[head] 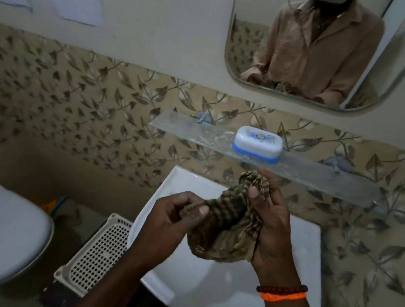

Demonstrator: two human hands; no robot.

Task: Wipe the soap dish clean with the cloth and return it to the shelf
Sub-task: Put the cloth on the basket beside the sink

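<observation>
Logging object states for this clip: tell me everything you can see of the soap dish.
The soap dish is a closed, rounded-rectangle case that looks like plastic: a white lid with a small printed label on top, over a blue base showing as a band along the bottom edge. It sits flat on the glass shelf, near the middle, below the mirror. Neither hand touches it; both hands hold the cloth below it.

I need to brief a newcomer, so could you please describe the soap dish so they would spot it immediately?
Below the mirror, a glass shelf runs along the leaf-patterned wall above the sink. The soap dish sits on it: a closed white box with a blue base, the only item there.
</observation>
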